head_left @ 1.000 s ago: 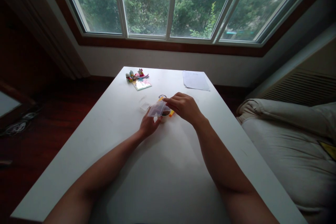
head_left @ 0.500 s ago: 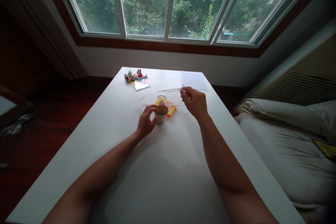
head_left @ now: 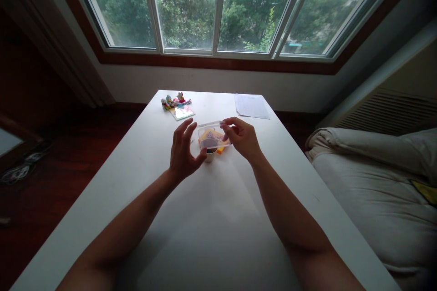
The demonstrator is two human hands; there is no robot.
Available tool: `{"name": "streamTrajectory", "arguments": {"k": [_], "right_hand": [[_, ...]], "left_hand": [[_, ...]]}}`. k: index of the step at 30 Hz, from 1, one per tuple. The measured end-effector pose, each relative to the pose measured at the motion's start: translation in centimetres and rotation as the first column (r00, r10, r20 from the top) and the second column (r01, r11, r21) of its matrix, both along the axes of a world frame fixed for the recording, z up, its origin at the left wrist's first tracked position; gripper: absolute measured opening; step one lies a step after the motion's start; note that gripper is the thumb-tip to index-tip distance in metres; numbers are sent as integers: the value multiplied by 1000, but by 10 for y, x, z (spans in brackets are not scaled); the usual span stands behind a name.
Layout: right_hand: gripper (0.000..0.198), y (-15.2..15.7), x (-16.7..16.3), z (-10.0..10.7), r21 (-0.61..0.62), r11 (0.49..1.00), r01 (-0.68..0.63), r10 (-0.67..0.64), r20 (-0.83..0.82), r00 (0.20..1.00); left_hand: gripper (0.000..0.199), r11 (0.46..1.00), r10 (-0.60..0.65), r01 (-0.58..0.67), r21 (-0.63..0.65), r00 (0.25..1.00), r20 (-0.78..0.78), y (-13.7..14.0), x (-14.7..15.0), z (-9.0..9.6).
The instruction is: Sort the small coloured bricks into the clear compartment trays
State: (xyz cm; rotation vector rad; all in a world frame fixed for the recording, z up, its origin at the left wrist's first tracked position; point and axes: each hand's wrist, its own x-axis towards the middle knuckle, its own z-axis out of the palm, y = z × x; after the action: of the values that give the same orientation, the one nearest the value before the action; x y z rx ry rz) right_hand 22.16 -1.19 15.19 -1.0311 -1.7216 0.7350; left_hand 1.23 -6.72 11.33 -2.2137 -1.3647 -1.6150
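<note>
one left hand: fingers and thumb parted about the left end of a clear plastic case; contact cannot be confirmed. case located in the air over the pale cup; judged light, stiff, slick and liable to crack; best taken by its opposite rims. one right hand: fingertips pinching the case's right end.

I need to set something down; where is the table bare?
White table: bare between the forearms, and along the right edge, nearer than the papers. Crowded: farther in, where left hand, right hand, clear case, cup and yellow packet cluster.
</note>
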Motion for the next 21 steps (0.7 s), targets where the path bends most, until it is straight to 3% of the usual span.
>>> {"name": "streamTrajectory", "arguments": {"k": [3,7,11,13,15,17,19,21], "right_hand": [[32,-10,-6,2,-51,996,-67,62,-100,993],[33,-17,-11,4,-113,976,-187,162,-197,967],[44,-20,-10,12,-153,906,-395,357,-226,906],[45,-14,-5,14,-132,899,-418,377,-254,891],[42,-1,6,12,-92,942,-323,284,-295,912],[34,19,23,2,-85,987,-138,103,-327,940],[30,43,45,-14,-111,992,53,-89,-343,935],[29,64,67,-33,-144,964,222,-258,-326,909]], "left_hand": [[70,1000,-10,12,27,997,-70,-12,10,9],[63,999,-5,11,43,993,-121,-15,16,7],[44,999,41,-39,20,994,-101,-7,6,4],[39,996,88,-86,23,993,-84,1,-5,2],[39,988,155,-154,20,986,-54,12,-19,-2],[41,974,225,-225,3,974,-13,25,-35,-8],[42,950,309,-309,-39,951,-10,38,-52,-17],[42,913,396,-398,-88,918,-31,50,-68,-29]]}}
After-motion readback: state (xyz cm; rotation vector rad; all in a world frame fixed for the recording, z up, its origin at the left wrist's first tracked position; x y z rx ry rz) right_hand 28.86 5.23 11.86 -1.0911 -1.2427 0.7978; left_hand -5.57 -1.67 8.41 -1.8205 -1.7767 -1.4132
